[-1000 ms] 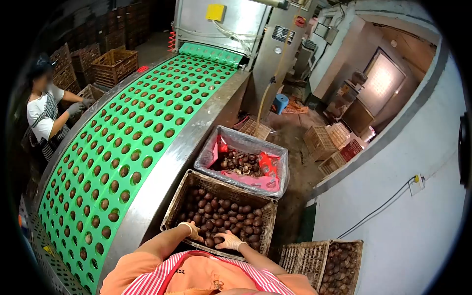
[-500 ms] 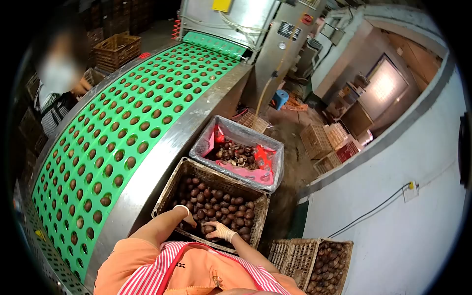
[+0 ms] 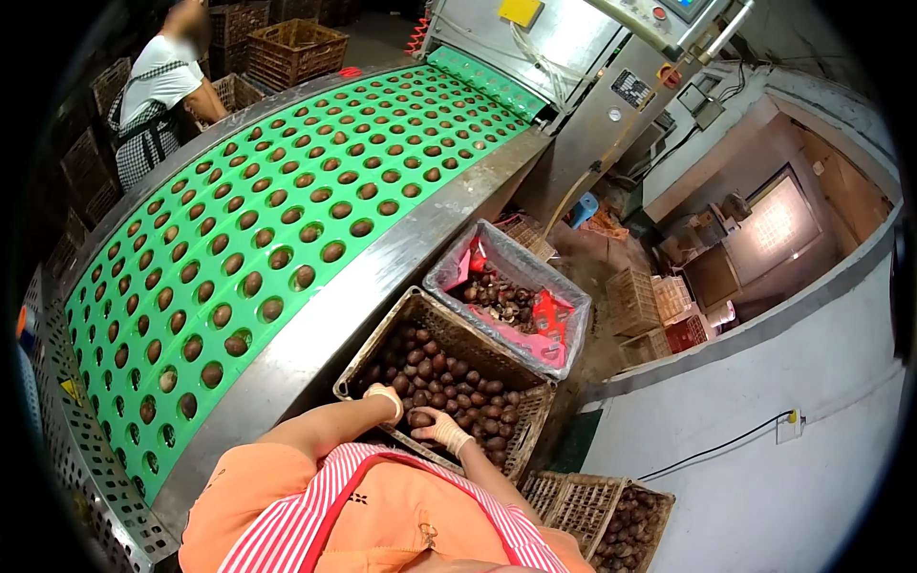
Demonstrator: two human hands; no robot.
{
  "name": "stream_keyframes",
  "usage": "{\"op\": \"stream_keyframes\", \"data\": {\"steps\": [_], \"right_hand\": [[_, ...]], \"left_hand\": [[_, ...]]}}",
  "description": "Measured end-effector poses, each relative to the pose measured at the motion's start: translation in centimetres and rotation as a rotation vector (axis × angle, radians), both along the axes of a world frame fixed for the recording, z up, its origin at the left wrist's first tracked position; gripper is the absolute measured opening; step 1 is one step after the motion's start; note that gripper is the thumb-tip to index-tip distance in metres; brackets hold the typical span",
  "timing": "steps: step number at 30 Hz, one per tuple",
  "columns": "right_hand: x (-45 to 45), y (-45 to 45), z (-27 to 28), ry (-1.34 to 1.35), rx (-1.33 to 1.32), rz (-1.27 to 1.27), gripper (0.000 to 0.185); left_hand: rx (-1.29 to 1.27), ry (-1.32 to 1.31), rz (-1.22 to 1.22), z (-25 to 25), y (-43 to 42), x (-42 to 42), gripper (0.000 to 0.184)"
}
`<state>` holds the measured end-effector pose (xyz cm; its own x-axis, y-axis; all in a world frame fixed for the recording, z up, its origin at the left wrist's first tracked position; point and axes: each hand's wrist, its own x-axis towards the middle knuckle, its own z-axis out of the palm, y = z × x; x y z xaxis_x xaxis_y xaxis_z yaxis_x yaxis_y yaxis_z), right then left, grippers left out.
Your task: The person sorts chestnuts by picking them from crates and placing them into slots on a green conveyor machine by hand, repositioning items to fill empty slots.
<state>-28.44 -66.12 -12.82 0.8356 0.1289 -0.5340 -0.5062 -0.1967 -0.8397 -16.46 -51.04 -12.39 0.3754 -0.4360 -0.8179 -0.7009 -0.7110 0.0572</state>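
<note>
A brown plastic crate (image 3: 349,382) in front of me holds many dark round fruits (image 3: 468,387). Both hands are gloved and inside its near side. My left hand (image 3: 385,401) reaches down among the fruits at the crate's near left, its fingers mostly hidden. Just right of it, my right hand (image 3: 440,429) curls round one dark fruit (image 3: 419,419). Beyond the crate stands a plastic-lined grey bin (image 3: 576,315) with dark pieces and red packaging inside. To the left runs a green belt (image 3: 215,277) with a fruit in most of its round pockets.
A metal ledge (image 3: 315,344) edges the belt. Across it, a person (image 3: 158,95) in a checked apron bends over a crate. A steel machine (image 3: 573,57) stands at the belt's far end. Crates (image 3: 583,501) stand at the lower right, by a pale wall (image 3: 745,430).
The view has turned left, so the belt fills more of it. My left hand has sunk deeper among the fruits. Across the belt, the person has bent over a crate.
</note>
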Motion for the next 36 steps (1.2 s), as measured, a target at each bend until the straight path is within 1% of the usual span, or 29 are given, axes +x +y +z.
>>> {"op": "stream_keyframes", "data": {"steps": [1, 2, 4, 6, 8, 9, 11, 12, 13, 14, 15, 16, 18, 19, 20, 21, 22, 23, 24, 26, 27, 28, 29, 30, 31, 32, 34, 35, 36], "right_hand": [[0.0, 0.6, 0.7, 0.028, 0.041, -0.046, 0.068], [0.1, 0.8, 1.4, 0.06, 0.079, -0.093, 0.067], [-0.1, 1.4, 3.4, 0.095, 0.118, -0.184, 0.063], [-0.8, 1.0, 4.3, 0.213, 0.298, -0.348, 0.058], [-1.4, 0.5, 4.1, 0.026, 0.29, -0.348, 0.048], [-2.5, 0.0, 3.9, -0.315, -0.078, -0.171, 0.045], [-3.5, -0.7, 4.8, -0.326, 0.12, -0.368, 0.043], [-3.5, -0.6, 5.9, 0.069, 0.619, -0.763, 0.043], [-4.0, -0.7, 5.6, 0.069, 0.694, -0.903, 0.042], [-4.8, -1.0, 5.6, 0.056, 0.763, -1.053, 0.042], [-4.8, -0.2, 7.3, 0.037, 0.855, -1.098, 0.041], [-5.5, -0.5, 7.0, 0.035, 0.893, -1.189, 0.041], [-7.4, -1.4, 5.8, 0.033, 0.976, -1.363, 0.042], [-8.0, -1.5, 5.5, -0.003, 1.033, -1.335, 0.058], [-8.7, -1.8, 5.0, -0.004, 1.097, -1.283, 0.058], [-9.1, -2.0, 4.5, -0.002, 1.161, -1.227, 0.059], [-9.4, -2.3, 4.1, 0.0, 1.225, -1.164, 0.059], [-9.7, -2.6, 3.6, 0.024, 1.166, -1.168, 0.056], [-9.0, -1.7, 4.4, 0.04, 1.09, -1.193, 0.052], [-6.9, 0.7, 7.5, 0.056, 0.94, -1.238, 0.046], [-6.7, -0.3, 5.6, 0.031, 0.909, -1.288, 0.046], [-6.6, -0.6, 5.7, 0.03, 0.912, -1.277, 0.047], [-6.2, -0.7, 5.6, 0.032, 0.921, -1.268, 0.047], [-6.0, -0.7, 5.5, 0.036, 0.932, -1.26, 0.048], [-5.9, -0.9, 5.7, 0.047, 0.963, -1.199, 0.047], [-4.7, 1.4, 8.3, -0.018, 0.967, -1.275, 0.04], [-4.4, 0.6, 7.9, 0.012, 1.133, -1.266, 0.046], [-4.1, -0.4, 6.8, 0.022, 1.195, -1.272, 0.049], [-3.4, -0.4, 6.9, 0.034, 1.257, -1.278, 0.052]], "left_hand": [[-0.065, -0.052, -0.085, 0.8, 0.1, -0.2, 0.038], [-0.25, -0.056, 0.012, 1.7, 1.0, -0.6, 0.041], [-0.309, -0.056, -0.269, -4.0, 1.3, 0.3, 0.05], [-0.106, 0.115, -0.243, -2.0, 0.0, 1.6, 0.047], [-0.205, 0.205, -0.095, 5.6, 1.1, 1.7, 0.039], [-0.191, 0.087, 0.018, 2.6, 0.1, 0.8, 0.034], [-0.09, 0.016, 0.385, -1.2, -2.5, -0.9, 0.037], [0.068, -0.273, 0.277, -4.1, -4.4, -2.3, 0.037], [0.193, -0.299, 0.199, -2.7, -4.7, -2.2, 0.043], [0.066, -0.22, 0.227, -1.5, -4.2, -2.1, 0.041], [0.137, -0.244, 0.171, -2.2, -4.5, -1.9, 0.039], [0.209, -0.271, 0.111, -2.8, -4.6, -1.7, 0.037], [0.119, -0.111, 0.109, -2.7, -4.5, 0.1, 0.028], [0.078, -0.027, 0.112, -2.2, -4.3, 1.0, 0.024], [0.023, 0.052, 0.186, -0.9, -4.0, 2.1, 0.023], [0.057, 0.108, 0.112, 0.2, -3.4, 2.5, 0.023], [0.053, 0.101, 0.133, 0.2, -3.0, 2.2, 0.023], [0.048, 0.095, 0.154, 0.2, -2.6, 2.0, 0.024], [-0.048, 0.024, 0.229, 3.5, -1.1, 0.8, 0.025], [0.053, -0.186, 0.295, -1.2, -3.6, -1.2, 0.029], [0.084, -0.222, 0.303, -2.8, -4.2, -1.3, 0.031], [0.075, -0.168, 0.286, -2.8, -3.7, -0.7, 0.033], [0.001, -0.039, 0.272, -2.6, -3.2, 0.4, 0.036], [-0.071, 0.091, 0.256, -1.3, -1.8, 1.4, 0.039], [-0.243, 0.174, 0.18, 2.0, 0.6, 2.1, 0.048], [-0.385, 0.304, 0.222, 1.0, 0.9, 3.0, 0.053], [-0.851, 0.408, 0.219, 3.3, 2.2, 3.9, 0.056], [-0.977, 0.556, 0.368, 6.0, 3.7, 4.1, 0.061], [-1.133, 0.704, 0.657, 8.8, 5.9, 3.5, 0.059]]}}
